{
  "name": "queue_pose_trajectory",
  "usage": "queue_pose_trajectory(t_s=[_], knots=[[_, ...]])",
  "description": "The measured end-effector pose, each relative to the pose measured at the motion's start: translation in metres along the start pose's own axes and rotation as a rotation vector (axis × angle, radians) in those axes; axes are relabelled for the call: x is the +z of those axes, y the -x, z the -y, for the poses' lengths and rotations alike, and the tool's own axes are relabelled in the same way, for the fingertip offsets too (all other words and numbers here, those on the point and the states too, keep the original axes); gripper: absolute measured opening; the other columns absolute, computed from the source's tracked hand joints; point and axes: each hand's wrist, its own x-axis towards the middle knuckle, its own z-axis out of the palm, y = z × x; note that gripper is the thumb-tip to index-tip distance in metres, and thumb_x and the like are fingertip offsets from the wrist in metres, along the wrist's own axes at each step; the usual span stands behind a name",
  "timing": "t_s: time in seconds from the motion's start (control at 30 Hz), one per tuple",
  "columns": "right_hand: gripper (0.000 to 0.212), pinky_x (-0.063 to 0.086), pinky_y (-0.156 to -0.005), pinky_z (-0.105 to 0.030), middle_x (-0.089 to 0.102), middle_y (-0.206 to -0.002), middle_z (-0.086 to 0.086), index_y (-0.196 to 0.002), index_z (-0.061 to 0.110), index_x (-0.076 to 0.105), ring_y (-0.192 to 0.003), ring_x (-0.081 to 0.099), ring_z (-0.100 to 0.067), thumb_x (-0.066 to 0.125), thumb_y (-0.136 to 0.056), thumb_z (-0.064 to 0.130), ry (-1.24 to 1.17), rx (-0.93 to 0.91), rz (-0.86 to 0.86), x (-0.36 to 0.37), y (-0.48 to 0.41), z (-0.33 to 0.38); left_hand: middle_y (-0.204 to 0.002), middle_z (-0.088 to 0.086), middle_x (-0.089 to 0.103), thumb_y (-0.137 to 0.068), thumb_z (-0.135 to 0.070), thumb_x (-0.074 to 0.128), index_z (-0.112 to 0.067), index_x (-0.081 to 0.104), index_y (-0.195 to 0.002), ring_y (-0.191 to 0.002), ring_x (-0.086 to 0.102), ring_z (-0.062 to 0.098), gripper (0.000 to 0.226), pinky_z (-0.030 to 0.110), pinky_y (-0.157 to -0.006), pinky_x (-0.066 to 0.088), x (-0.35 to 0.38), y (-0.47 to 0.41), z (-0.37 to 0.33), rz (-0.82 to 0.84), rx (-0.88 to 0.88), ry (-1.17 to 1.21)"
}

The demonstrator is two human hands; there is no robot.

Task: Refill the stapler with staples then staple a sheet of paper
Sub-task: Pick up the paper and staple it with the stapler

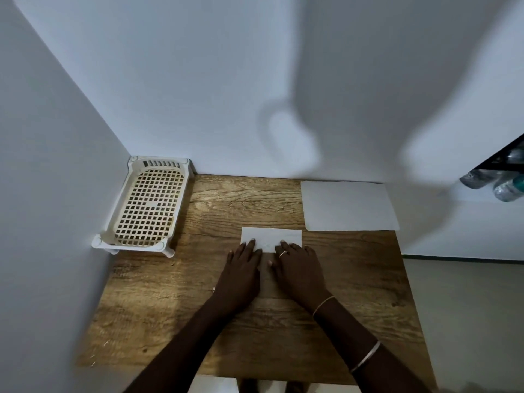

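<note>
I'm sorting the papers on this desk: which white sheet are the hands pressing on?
The smaller white paper at the table's middle; both hands lie flat on it. The larger white sheet lies untouched by the wall.

Arms: bare, no sleeves.
Right hand (300,268): ring (283,253) on one finger.
Right wrist: thin bracelet (323,304).
Right forearm: pale bangle (365,356).

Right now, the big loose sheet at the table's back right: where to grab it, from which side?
Take the sheet at its near right corner with the right hand, coming from the right. It lies flat, so a top pinch finds no edge; that corner seems to overhang the table edge, leaving room for a finger beneath.
</note>
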Motion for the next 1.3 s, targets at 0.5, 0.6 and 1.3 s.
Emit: queue_pose_trajectory(t_s=[0.5,0.6,1.3], knots=[[0.023,0.05,-0.097,-0.033,0.073,-0.111,-0.008,-0.102,0.01,0.074,-0.109,0.066,-0.025,0.079,-0.084,0.022,-0.884,0.81,-0.053,-0.011,-0.043,-0.034,-0.134,0.006,0.065,-0.088,-0.01,0.065,-0.014,0.06,-0.138,-0.12,0.06,0.023,0.051,0.043,-0.106,0.05,-0.027,-0.033,0.006,-0.277,-0.671,1.003],[0.018,0.051,-0.093,-0.031,0.075,-0.109,-0.008,-0.1,0.012,0.076,-0.108,0.067,-0.026,0.078,-0.083,0.02,-0.91,0.833,-0.058,-0.011,-0.043,-0.036,-0.132,0.006,0.066,-0.087,-0.007,0.065,-0.012,0.061,-0.137,-0.116,0.06,0.02,0.051,0.042,-0.104,0.05,-0.027,-0.034,0.008,-0.287,-0.675,1.055],[0.006,0.06,-0.063,-0.034,0.073,-0.1,-0.01,-0.087,0.018,0.071,-0.08,0.067,-0.02,0.076,-0.09,0.016,-1.23,0.761,-0.135,-0.078,-0.033,-0.053,-0.127,0.009,0.07,-0.085,-0.031,0.081,-0.013,0.059,-0.137,-0.113,0.069,0.027,0.06,0.05,-0.102,0.055,-0.064,-0.021,-0.01,-0.203,-0.543,1.282]])
